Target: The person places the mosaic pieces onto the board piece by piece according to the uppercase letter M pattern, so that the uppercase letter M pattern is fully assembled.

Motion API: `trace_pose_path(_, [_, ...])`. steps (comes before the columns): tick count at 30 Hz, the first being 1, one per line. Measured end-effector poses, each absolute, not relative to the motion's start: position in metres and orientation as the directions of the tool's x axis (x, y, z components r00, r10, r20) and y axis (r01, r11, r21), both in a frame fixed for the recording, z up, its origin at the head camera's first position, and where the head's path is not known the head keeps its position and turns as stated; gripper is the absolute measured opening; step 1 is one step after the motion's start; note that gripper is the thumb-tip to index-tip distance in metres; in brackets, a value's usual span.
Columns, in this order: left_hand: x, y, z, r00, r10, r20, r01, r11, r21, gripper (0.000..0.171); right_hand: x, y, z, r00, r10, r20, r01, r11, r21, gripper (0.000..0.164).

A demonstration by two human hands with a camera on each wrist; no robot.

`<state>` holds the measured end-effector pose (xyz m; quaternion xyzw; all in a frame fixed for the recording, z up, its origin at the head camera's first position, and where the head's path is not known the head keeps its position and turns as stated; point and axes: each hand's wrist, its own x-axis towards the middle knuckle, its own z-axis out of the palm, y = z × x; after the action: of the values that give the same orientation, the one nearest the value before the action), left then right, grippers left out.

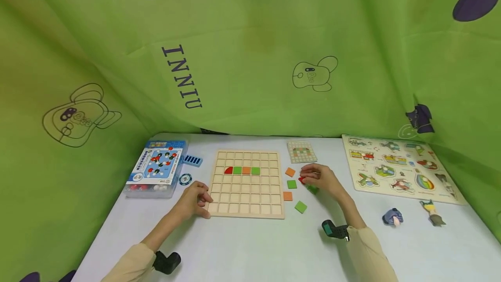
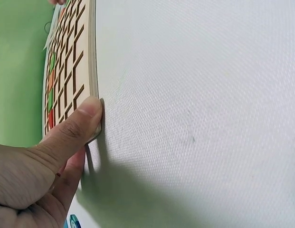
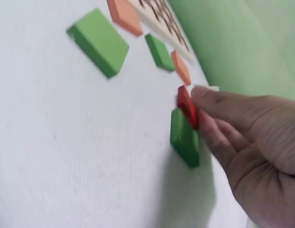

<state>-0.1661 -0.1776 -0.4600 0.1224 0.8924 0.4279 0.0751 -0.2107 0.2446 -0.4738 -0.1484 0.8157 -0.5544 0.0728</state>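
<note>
A wooden grid board (image 1: 247, 196) lies flat on the table, with a red quarter-round tile (image 1: 228, 171), two green tiles and an orange tile set in one row. My left hand (image 1: 192, 200) holds the board's near left corner, the thumb on its front edge and fingers at its left side. To the right of the board, my right hand (image 1: 322, 179) pinches a red tile (image 3: 187, 107) between thumb and fingers. Right beside that red tile is a green tile (image 3: 185, 137). Loose orange (image 1: 288, 196) and green tiles (image 1: 300, 206) lie between board and right hand.
A small pattern card (image 1: 302, 152) lies behind the right hand. At the left stand a plastic-boxed molecule kit (image 1: 156, 166), a blue piece (image 1: 193, 160) and a round token (image 1: 185, 179). A picture puzzle board (image 1: 399, 171) and two small figures (image 1: 393, 217) are at the right.
</note>
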Motion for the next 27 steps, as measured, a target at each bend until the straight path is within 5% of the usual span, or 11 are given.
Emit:
trace_pose_path(4, [-0.166,-0.177,-0.461,-0.959,0.279,-0.041,0.144,0.609,0.78,0.034,-0.212,0.248,-0.477,-0.965,-0.25,0.075,-0.163,0.353,-0.921,0.034])
trace_pose_path(15, [-0.169,-0.175,-0.462,-0.965,0.255,-0.058,0.114,0.611,0.783,0.035,-0.215,0.253,-0.472,-0.946,-0.319,0.053,-0.169,0.345,-0.923,0.04])
trace_pose_path(27, [-0.169,-0.177,-0.462,-0.962,0.27,-0.045,0.136,0.615,0.777,0.035,-0.213,0.278,-0.48,-0.987,-0.026,0.156,-0.143,0.579,-0.803,0.037])
